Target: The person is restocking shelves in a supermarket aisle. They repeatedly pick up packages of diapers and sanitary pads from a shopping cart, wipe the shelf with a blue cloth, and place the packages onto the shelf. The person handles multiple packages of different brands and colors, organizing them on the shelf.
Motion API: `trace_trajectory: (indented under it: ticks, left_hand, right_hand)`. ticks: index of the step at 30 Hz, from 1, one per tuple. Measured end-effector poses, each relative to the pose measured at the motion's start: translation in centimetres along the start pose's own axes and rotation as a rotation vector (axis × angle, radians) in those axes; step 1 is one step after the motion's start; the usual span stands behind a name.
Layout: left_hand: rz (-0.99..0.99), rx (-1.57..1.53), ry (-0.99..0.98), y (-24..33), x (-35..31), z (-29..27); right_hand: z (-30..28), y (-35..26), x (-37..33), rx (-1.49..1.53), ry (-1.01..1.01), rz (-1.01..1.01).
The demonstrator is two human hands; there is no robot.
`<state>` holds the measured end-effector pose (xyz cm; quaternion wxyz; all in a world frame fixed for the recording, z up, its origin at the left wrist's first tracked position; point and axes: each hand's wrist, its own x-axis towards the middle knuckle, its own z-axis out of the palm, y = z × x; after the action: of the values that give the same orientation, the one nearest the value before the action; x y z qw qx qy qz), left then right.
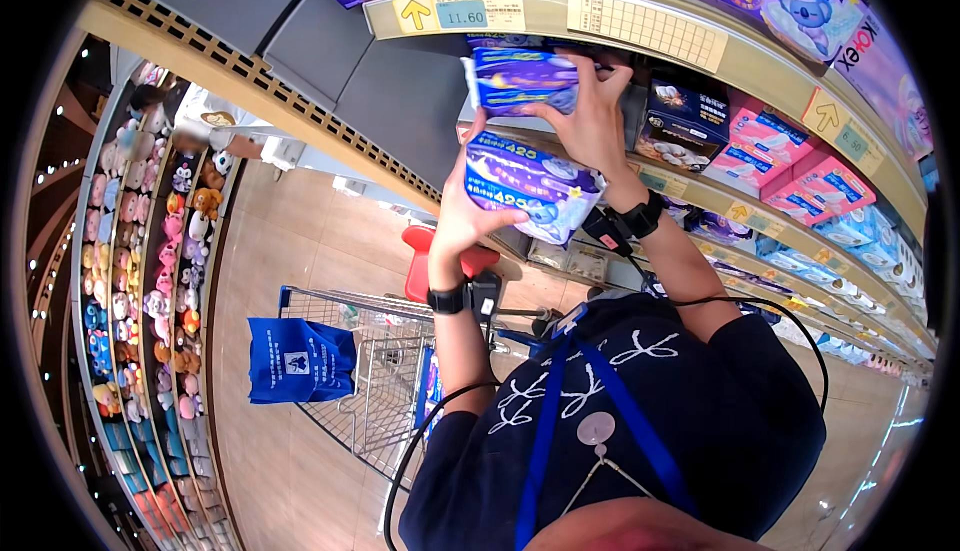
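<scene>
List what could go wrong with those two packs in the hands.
1. The left hand holds the lower purple pack by its left end, so it might tip or slip.
2. The right hand, with the upper purple pack, could nudge the dark box beside it.
3. The black cable looping by the right arm might snag.

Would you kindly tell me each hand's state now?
Left hand: holding the lower purple sanitary-pad pack.
Right hand: holding the upper purple sanitary-pad pack.

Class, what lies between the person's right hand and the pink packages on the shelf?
Dark boxed goods lie between the right hand and the pink packages, as the head view shows.
</scene>
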<state>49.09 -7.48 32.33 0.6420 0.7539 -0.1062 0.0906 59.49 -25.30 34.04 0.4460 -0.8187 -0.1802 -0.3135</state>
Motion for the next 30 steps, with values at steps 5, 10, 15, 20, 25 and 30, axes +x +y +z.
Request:
trace_trajectory:
  ticks: [5, 10, 15, 20, 25, 30]
  left_hand:
    - [-0.069, -0.167, -0.158, -1.1, 2.9, 0.1]
    - [-0.006, -0.274, -0.152, -2.6, 3.6, -0.2]
    - [0.032, -0.156, -0.042, -3.4, 2.6, -0.7]
    - [0.002, -0.258, 0.047, -4.5, 1.7, -0.9]
    - [-0.073, -0.219, 0.193, -3.4, 1.0, -1.1]
    - [-0.044, -0.129, 0.398, -2.5, 1.6, 0.2]
  right_hand:
    - [1.8, 3.1, -0.8, 0.183, -0.127, -0.046]
    - [3.0, 4.1, 0.7, 0.155, -0.038, -0.057]
    - [4.3, 4.0, 1.5, 0.121, -0.020, -0.019]
    - [6.0, 3.9, 1.6, 0.267, -0.118, 0.017]
    - [5.1, 4.6, 1.0, 0.310, -0.154, -0.021]
    - [0.6, 3.2, -1.5, 0.577, -0.196, 0.154]
